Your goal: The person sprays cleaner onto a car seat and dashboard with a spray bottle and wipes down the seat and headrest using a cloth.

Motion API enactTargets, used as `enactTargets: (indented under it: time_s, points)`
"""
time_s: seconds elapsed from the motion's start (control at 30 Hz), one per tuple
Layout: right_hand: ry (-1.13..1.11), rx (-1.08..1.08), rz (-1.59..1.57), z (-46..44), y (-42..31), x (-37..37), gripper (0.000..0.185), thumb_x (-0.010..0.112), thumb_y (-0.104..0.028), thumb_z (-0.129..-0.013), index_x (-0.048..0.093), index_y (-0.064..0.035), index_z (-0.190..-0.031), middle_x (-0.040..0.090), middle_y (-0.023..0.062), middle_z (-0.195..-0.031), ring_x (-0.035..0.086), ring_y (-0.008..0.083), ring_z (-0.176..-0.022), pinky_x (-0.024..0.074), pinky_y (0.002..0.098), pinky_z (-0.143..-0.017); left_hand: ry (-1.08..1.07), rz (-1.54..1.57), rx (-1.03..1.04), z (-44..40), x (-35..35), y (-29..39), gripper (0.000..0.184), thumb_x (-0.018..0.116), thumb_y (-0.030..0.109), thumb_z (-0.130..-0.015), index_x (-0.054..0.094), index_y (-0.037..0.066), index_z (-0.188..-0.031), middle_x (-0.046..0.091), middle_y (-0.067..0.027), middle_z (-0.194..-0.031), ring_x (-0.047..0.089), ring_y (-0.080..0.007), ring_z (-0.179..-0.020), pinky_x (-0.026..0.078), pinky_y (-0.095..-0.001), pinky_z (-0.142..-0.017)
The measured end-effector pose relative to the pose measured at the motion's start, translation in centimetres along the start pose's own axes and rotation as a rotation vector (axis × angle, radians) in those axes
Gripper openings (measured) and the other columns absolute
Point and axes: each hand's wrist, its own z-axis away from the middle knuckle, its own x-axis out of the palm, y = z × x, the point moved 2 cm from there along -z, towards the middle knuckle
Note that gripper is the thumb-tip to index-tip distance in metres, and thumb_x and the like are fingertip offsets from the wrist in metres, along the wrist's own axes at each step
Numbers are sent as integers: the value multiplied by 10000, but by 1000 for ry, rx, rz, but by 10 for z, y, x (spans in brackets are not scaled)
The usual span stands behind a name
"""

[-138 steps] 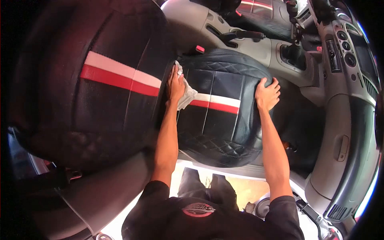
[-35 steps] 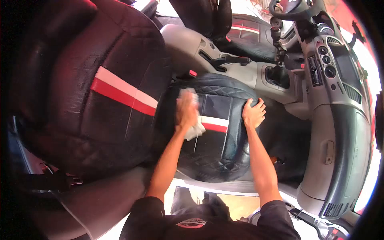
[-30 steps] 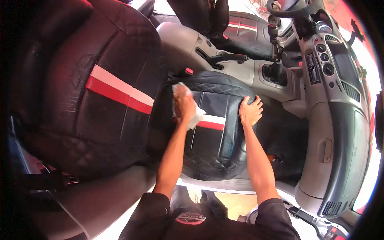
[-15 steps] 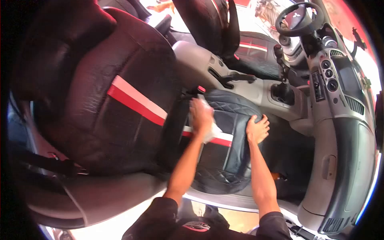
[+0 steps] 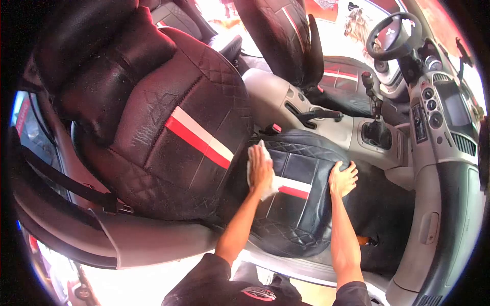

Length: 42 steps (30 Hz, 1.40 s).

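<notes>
My left hand (image 5: 262,172) presses a white cloth (image 5: 269,191) onto the rear part of the black seat cushion (image 5: 296,166), close to the backrest. The cloth shows around the fingers and below the palm. A white and red stripe crosses the cushion just right of the cloth. My right hand (image 5: 343,179) rests on the cushion's front edge, fingers apart, with no object in it. The black backrest (image 5: 168,153), with its own pink and red stripe, rises to the left.
Beyond the cushion are the handbrake (image 5: 326,115), gear lever (image 5: 376,127) and red buckle (image 5: 276,128). The steering wheel (image 5: 392,35) is at upper right, the dashboard (image 5: 454,204) along the right. An orange item (image 5: 363,240) lies in the footwell. A seat belt (image 5: 66,176) hangs at left.
The view has shifted, showing more of the backrest and headrest. My left hand has moved over the cushion with the cloth, now less blurred. My right hand stays on the front edge.
</notes>
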Motion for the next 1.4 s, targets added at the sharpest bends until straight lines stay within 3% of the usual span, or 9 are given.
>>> enactTargets:
  time_s: [0.27, 0.5, 0.67, 0.73, 0.9, 1.0, 1.13, 1.27, 1.4]
  points:
    - [-38, 12, -39, -1, -3, -8, 643, 512, -529, -967, 532, -93, -1439, 582, 188, -1398, 573, 384, -1265, 457, 521, -1053, -595, 267, 326, 166, -89, 97, 790, 529, 277, -1013, 187, -63, -1638, 176, -248, -1723, 111, -378, -1621, 114, -523, -1307]
    - [11, -2, -65, -1, -2, 0, 636, 516, -525, -961, 541, -90, -1424, 600, 193, -1362, 582, 397, -1242, 447, 537, -1055, -160, -34, 66, -9, 19, -27, 776, 451, 450, -1082, 243, -66, -1622, 196, -267, -1714, 143, -379, -1612, 131, -488, -1304]
    - [-12, 10, -53, -2, 1, -1, 639, 522, -534, -961, 547, -94, -1424, 601, 193, -1362, 579, 391, -1244, 448, 529, -1048, -180, 325, 354, 79, -20, 100, 916, 765, 367, -905, 333, -82, -1577, 356, -303, -1631, 272, -433, -1562, 187, -537, -1285]
    - [-10, 13, -56, -2, 0, -3, 639, 523, -535, -962, 545, -101, -1431, 602, 188, -1357, 572, 388, -1257, 447, 528, -1051, -435, 471, 347, 145, -57, 143, 975, 786, 345, -876, 288, -64, -1608, 312, -293, -1659, 233, -440, -1576, 185, -535, -1285]
    - [52, -19, -51, -2, 2, 6, 634, 531, -535, -954, 558, -102, -1416, 611, 189, -1352, 594, 398, -1228, 463, 530, -1029, -334, 208, 226, 85, -42, 57, 894, 727, 355, -928, 307, -52, -1605, 305, -242, -1682, 241, -384, -1585, 176, -516, -1294]
    - [22, 2, -52, -3, 3, 4, 648, 539, -537, -943, 558, -99, -1419, 611, 190, -1348, 585, 400, -1235, 455, 523, -1031, -231, -96, -120, 24, -24, -52, 712, 459, 384, -1091, 252, -31, -1631, 237, -228, -1714, 230, -370, -1589, 182, -483, -1293]
    - [18, 6, -90, -4, 5, 5, 645, 541, -527, -938, 562, -90, -1411, 614, 189, -1333, 586, 397, -1225, 452, 528, -1024, -220, -95, -173, 104, -52, -84, 736, 418, 441, -1103, 237, -35, -1635, 210, -235, -1721, 204, -364, -1598, 162, -486, -1297]
    - [-3, 8, -112, -1, 2, 0, 652, 540, -529, -943, 556, -88, -1423, 605, 189, -1341, 579, 394, -1227, 441, 525, -1035, -413, -113, -191, 189, -95, 14, 860, 522, 474, -1055, 208, -95, -1619, 176, -286, -1712, 161, -399, -1605, 123, -530, -1299]
    - [-18, 23, -112, 0, 6, 2, 657, 530, -535, -951, 547, -90, -1433, 596, 187, -1354, 568, 391, -1241, 433, 520, -1045, -403, 119, 220, 203, -96, 139, 981, 625, 455, -984, 142, -112, -1622, 152, -334, -1697, 126, -465, -1597, 109, -551, -1295]
